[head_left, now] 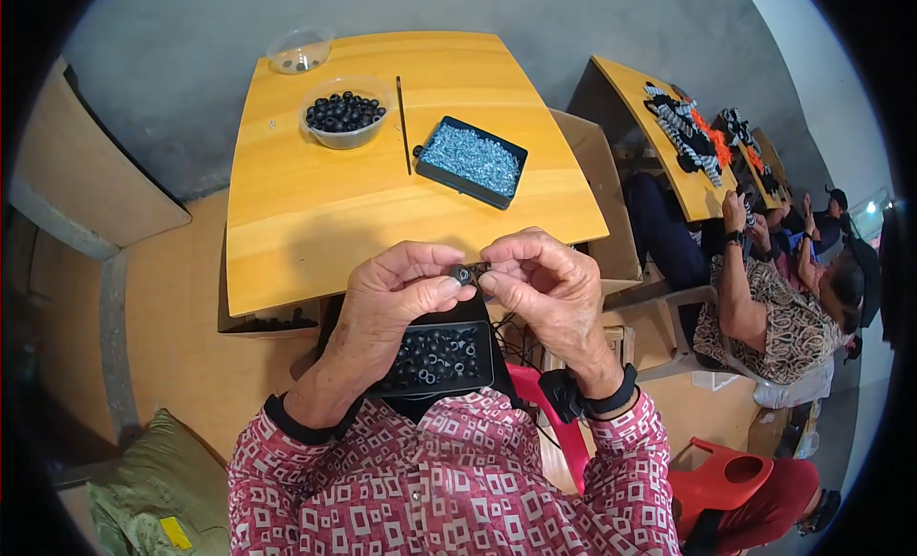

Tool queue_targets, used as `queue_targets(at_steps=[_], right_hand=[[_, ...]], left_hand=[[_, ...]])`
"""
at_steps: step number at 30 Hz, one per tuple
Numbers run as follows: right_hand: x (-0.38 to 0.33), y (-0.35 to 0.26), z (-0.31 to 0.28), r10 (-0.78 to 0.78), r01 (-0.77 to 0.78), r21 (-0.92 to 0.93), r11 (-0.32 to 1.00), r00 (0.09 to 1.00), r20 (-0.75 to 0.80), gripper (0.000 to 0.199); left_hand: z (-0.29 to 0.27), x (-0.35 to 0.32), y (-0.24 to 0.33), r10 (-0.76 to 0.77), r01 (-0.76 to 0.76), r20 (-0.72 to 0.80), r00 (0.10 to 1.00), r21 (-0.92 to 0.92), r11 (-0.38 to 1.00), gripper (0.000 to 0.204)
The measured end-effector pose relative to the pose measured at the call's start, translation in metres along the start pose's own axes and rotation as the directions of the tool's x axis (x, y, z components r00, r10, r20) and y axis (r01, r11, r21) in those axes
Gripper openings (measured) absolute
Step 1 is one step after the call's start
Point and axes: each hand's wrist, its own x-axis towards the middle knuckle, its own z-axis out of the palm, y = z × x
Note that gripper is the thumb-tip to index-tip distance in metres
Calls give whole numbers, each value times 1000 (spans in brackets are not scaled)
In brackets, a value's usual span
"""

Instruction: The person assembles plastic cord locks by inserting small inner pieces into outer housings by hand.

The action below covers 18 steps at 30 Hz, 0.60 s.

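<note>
Above my lap, at the table's near edge, both hands meet at the fingertips. My left hand [382,303] pinches a small round black part [462,274] with a paler centre. Close against it, the thumb and forefinger of my right hand [554,293] are pressed together on a tiny dark piece, too small to name. Below the hands, a black tray [489,355] rests on my lap. Several round black parts and grey rings lie loose in it.
On the wooden table [287,222] stand a clear bowl [346,139] of black round parts, a black box [465,185] of small bluish pieces, a thin black stick [403,126] and another clear bowl [299,54]. A cardboard box [597,174] stands right. Other people sit at tables beyond.
</note>
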Motion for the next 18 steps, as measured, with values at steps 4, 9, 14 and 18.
queue_targets(at_steps=[4, 9, 14, 18], right_hand=[[-5, 2, -5, -28, 28, -6, 1000, 1000, 8, 14], [-10, 6, -6, 119, -116, 164, 980, 993, -6, 10], [-11, 1, -3, 64, -55, 155, 986, 996, -59, 13], [-12, 2, -6, 27, -16, 131, 991, 996, -82, 16]], left_hand=[[4, 1, -4, 19, -20, 56, 998, 15, 1000, 27], [5, 6, -7, 13, -13, 71, 997, -3, 1000, 25], [8, 3, -7, -27, 30, 65, 998, -44, 999, 23], [8, 3, -5, -40, 41, 51, 998, -19, 999, 22]])
